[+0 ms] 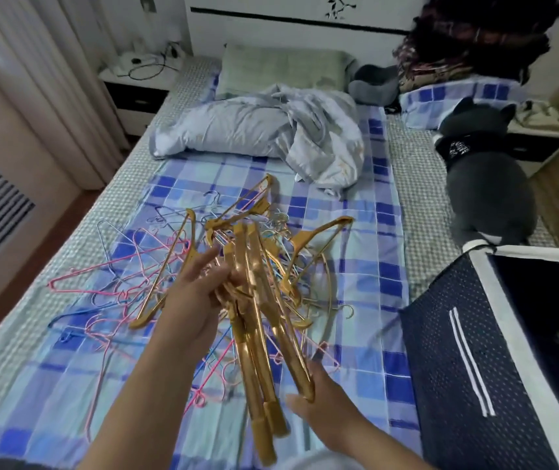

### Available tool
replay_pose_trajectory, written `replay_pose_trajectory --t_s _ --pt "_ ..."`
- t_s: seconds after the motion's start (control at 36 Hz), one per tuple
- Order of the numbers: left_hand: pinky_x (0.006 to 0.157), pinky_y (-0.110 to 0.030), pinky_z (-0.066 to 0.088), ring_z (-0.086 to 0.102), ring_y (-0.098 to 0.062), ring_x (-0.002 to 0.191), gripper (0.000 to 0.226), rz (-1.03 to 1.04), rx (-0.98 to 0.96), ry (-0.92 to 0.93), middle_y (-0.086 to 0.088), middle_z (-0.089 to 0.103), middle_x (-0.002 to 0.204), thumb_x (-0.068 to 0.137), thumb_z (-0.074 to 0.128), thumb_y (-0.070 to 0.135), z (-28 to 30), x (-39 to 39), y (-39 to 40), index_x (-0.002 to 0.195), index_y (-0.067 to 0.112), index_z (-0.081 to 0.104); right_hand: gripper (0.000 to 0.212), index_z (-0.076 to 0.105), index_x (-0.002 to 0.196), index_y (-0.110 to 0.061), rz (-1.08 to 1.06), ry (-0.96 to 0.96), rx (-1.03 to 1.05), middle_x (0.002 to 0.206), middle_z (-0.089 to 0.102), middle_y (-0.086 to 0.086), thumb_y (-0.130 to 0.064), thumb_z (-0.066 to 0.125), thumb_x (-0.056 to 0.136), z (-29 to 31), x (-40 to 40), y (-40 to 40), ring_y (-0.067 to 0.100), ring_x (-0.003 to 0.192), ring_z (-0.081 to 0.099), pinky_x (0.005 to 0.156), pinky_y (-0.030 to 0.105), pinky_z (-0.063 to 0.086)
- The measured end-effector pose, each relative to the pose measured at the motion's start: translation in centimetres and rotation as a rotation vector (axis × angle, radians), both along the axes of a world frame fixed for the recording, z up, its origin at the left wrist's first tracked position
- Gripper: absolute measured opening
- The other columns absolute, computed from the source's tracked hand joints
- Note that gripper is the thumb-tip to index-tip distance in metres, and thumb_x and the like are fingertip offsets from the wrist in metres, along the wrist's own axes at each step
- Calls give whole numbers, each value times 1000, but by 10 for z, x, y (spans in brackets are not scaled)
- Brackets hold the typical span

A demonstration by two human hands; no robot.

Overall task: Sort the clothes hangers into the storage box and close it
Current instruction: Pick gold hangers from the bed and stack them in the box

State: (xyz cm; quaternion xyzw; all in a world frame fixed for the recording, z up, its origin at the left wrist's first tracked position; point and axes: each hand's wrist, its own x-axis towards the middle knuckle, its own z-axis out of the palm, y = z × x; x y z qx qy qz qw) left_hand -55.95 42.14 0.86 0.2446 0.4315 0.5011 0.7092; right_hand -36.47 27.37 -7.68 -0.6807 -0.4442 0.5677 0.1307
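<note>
We look down over a bed (417,171) covered by a blue checked sheet (366,252). Our left hand (200,286) grips a bundle of gold hangers (254,300) near the upper part, fingers curled round the bars. The bundle runs from that hand down toward us, its lower ends fanning out. Our right hand (325,398) sits at the lower right end of the bundle, touching the tip of the outermost gold bar; thumb and fingers appear to close on it, though we cannot tell how firmly.

Under and beyond the bundle lies a tangled heap of wire hangers (118,279), pink, blue and pale, spread on the sheet mostly to the left of our left hand. A few more gold hangers (319,235) lie on the heap just beyond the held ones.

The storage box (468,354), dark mesh fabric with white trim and two white stripes, stands at the right edge of the bed, well to the right of our right hand. Its top is open and the inside is dark.

Further up the bed: a crumpled pale duvet (254,127), a green pillow (281,67), and a grey plush toy (485,184) on the right
</note>
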Motion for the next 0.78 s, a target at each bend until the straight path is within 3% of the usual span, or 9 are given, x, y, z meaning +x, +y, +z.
replay_pose_trajectory --t_s 0.06,0.14,0.19,0.33,0.42,0.5,0.61,0.69,0.78 --pt "62 -33 57 65 -24 69 37 -18 -14 -41 -14 64 79 96 55 -2 -3 -9 -6 133 2 56 41 56 119 -39 97 64 -50 89 68 -14 -52 66 82 -4 -5 2 4 82 65 76 21 51" --pt "59 -30 56 62 -20 66 41 -35 -42 -27 -13 59 82 96 49 -4 -7 -30 -12 136 -3 55 20 62 104 -31 180 73 -82 92 62 -12 -47 60 94 -17 -6 15 6 84 59 75 17 46" --pt "59 -28 56 61 -20 65 41 -25 -57 0 -12 63 81 94 48 -4 -8 -42 -15 135 -4 56 21 62 102 -23 114 44 -102 96 58 -6 -42 54 99 -28 1 27 9 85 52 74 23 42" --pt "68 -34 61 68 -28 67 36 91 -94 78 -16 68 80 82 57 0 -14 -78 -19 116 0 66 19 61 84 -15 53 -140 -112 82 59 5 -28 56 97 -50 18 93 18 71 53 61 22 42" --pt "79 -36 59 72 -34 77 27 137 -112 161 -15 69 77 90 53 -3 -22 -97 -22 109 3 71 16 63 94 -9 142 -282 -95 83 58 8 -22 55 97 -62 19 147 22 76 55 64 28 41" --pt "68 -32 60 72 -31 74 24 170 -140 218 -18 70 80 93 53 -3 -28 -108 -23 110 0 70 19 55 81 -13 191 -407 -63 77 53 8 -19 52 98 -79 18 203 23 69 50 65 31 38" --pt "68 -34 59 72 -28 72 29 262 -195 292 -19 73 84 83 61 6 -50 -129 -19 110 0 69 28 63 113 -3 177 -621 9 112 64 20 -23 52 97 -127 7 286 35 97 61 74 35 46" --pt "65 -31 60 72 -27 71 24 332 -211 305 -19 73 85 77 64 10 -64 -139 -20 96 7 77 49 54 131 0 76 -749 3 128 59 23 -35 52 95 -164 8 323 36 105 59 72 34 41" --pt "63 -25 58 71 -22 67 20 364 -210 326 -15 74 81 75 64 11 -80 -143 -22 85 15 81 73 30 149 1 22 -705 -81 141 51 24 -37 60 94 -204 12 338 42 121 54 92 41 49"
